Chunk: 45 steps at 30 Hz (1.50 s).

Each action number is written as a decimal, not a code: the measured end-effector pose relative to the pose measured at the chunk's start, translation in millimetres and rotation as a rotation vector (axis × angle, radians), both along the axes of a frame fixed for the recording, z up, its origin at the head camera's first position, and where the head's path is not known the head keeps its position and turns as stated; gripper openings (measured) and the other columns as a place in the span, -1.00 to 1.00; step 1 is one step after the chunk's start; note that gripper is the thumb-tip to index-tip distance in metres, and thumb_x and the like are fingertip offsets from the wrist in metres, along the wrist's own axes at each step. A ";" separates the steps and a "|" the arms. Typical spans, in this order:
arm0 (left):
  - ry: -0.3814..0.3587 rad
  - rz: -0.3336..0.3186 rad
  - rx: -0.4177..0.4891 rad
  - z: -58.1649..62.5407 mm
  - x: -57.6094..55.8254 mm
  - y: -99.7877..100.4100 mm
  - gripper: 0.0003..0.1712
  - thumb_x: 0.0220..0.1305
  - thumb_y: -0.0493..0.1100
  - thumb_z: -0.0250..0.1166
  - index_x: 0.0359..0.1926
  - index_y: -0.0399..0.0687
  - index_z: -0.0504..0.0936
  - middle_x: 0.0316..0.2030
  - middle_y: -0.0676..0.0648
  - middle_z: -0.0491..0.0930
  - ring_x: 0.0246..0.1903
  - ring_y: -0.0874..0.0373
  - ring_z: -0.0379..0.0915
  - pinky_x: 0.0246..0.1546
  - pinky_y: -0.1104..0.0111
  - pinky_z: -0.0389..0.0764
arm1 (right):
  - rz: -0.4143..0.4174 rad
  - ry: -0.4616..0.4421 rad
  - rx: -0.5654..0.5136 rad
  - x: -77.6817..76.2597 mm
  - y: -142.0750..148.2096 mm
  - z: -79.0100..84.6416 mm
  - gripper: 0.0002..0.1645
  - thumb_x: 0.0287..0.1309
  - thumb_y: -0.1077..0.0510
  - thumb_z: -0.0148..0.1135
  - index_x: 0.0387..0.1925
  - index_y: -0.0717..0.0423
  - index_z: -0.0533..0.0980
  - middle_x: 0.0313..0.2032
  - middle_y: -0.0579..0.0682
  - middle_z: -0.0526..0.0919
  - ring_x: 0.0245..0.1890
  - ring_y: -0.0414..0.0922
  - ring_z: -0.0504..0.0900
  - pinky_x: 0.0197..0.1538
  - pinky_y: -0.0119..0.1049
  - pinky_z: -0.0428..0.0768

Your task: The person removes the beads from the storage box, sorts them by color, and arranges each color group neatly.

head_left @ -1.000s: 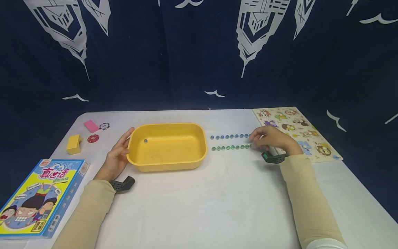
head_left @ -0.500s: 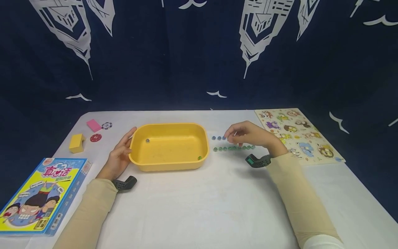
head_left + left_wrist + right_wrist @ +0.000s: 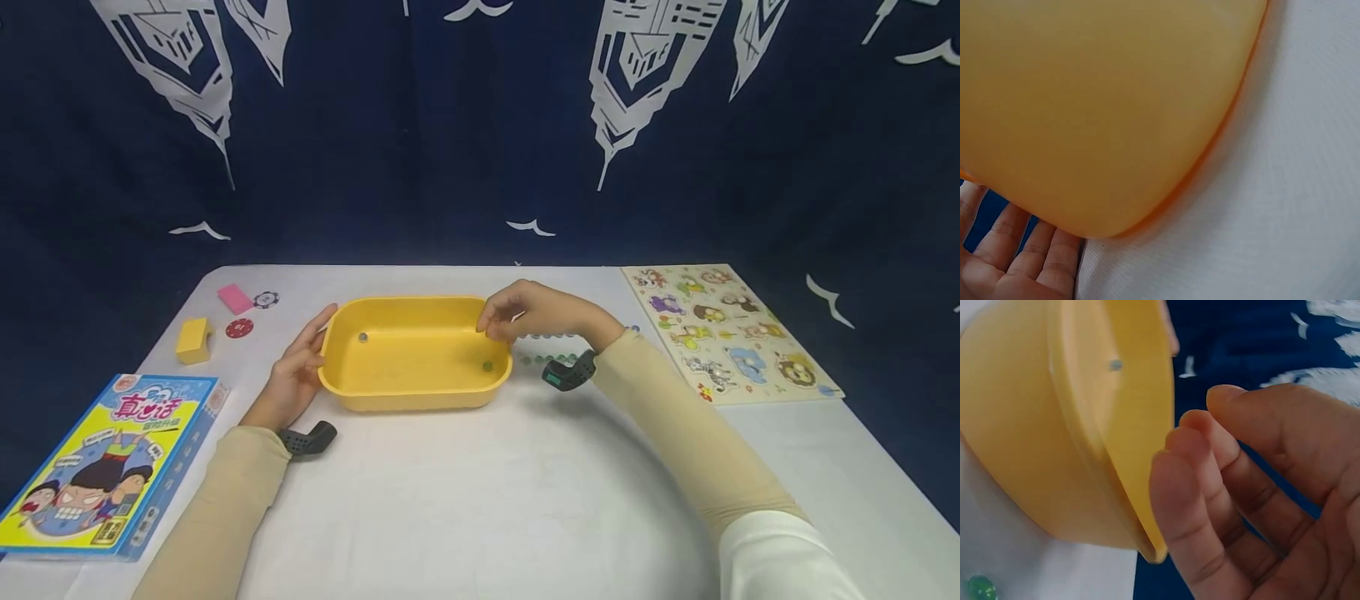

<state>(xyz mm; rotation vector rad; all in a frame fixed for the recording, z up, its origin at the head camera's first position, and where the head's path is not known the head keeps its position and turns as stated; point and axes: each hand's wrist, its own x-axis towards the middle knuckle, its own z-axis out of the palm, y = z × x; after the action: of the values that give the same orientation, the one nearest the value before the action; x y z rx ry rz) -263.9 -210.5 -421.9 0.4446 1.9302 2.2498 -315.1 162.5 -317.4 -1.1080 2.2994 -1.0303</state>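
Observation:
A shallow yellow plastic tub [image 3: 408, 399] stands mid-table. My left hand [image 3: 292, 373] holds its left end; in the left wrist view the fingers [image 3: 1036, 249] run behind the outer wall. Inside lie a bluish glass marble [image 3: 363, 337] at the left and a green marble [image 3: 487, 366] at the right. Over the tub's right rim is my right hand [image 3: 543, 313], thumb and fingers drawn together; I cannot tell whether a marble is between them. Beyond the rim, partly hidden by this hand and wrist, lie a row of blue marbles [image 3: 553, 336] and a row of green marbles [image 3: 562, 359].
A sheet of animal pictures [image 3: 742, 333] lies at the right. On the left are a yellow block [image 3: 193, 342], a pink piece [image 3: 235, 299], a red chip [image 3: 239, 328], a dark-and-white chip [image 3: 266, 299] and a boxed game [image 3: 112, 467]. A dark blue curtain [image 3: 420, 150] hangs behind the table.
My right hand has moved left from the marble rows to over the tub's right rim. A green marble has appeared inside the tub. My left hand has kept its place on the tub.

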 end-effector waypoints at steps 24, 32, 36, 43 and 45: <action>-0.004 0.019 -0.003 -0.1 -2.3 -0.3 -0.04 0.08 -0.34 -0.20 0.59 0.10 -0.03 0.56 -0.10 -0.03 0.51 -0.03 -0.06 0.36 0.38 0.26 | 0.282 0.065 0.640 -14.4 -63.0 -16.6 -0.73 -0.10 0.43 0.40 -0.40 0.01 0.74 -0.40 -0.19 0.72 -0.33 -0.23 0.59 -0.20 -0.38 0.61; -0.008 0.028 -0.010 0.5 -1.4 0.2 -0.04 0.08 -0.34 -0.20 0.59 0.07 -0.05 0.57 -0.08 -0.03 0.51 -0.01 -0.07 0.37 0.38 0.25 | 0.284 0.136 0.707 -11.4 -65.6 -21.6 -0.72 -0.06 0.38 0.38 -0.52 -0.11 0.74 -0.52 -0.27 0.67 -0.43 -0.26 0.52 -0.29 -0.41 0.54; -0.009 0.027 -0.014 0.5 -1.4 0.9 -0.04 0.09 -0.34 -0.20 0.59 0.09 -0.05 0.57 -0.07 -0.04 0.52 -0.01 -0.08 0.37 0.38 0.25 | 0.290 0.120 0.685 -11.6 -64.4 -20.5 -0.75 -0.06 0.38 0.39 -0.50 -0.07 0.74 -0.50 -0.26 0.69 -0.42 -0.27 0.55 -0.28 -0.42 0.57; -0.011 0.035 -0.030 -0.4 -1.7 1.8 -0.04 0.08 -0.32 -0.20 0.59 0.14 -0.03 0.56 -0.07 -0.02 0.51 -0.01 -0.06 0.36 0.38 0.27 | 0.268 0.008 0.477 -12.6 -54.5 -16.2 -0.73 -0.10 0.46 0.35 -0.42 0.06 0.74 -0.45 -0.18 0.72 -0.41 -0.21 0.59 -0.26 -0.34 0.63; -0.012 0.039 -0.031 -0.4 -1.9 1.6 -0.04 0.08 -0.32 -0.19 0.59 0.14 -0.03 0.56 -0.07 -0.03 0.51 -0.02 -0.06 0.35 0.39 0.28 | 0.255 -0.006 0.390 -12.5 -49.0 -13.0 -0.75 -0.09 0.44 0.37 -0.39 0.08 0.74 -0.42 -0.16 0.73 -0.39 -0.19 0.63 -0.23 -0.30 0.66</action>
<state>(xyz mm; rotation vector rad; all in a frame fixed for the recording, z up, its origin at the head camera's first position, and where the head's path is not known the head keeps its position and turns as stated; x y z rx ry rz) -265.8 -208.9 -422.4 0.3924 1.9818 2.2369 -327.6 113.6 -330.4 -1.1847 2.1568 -0.4634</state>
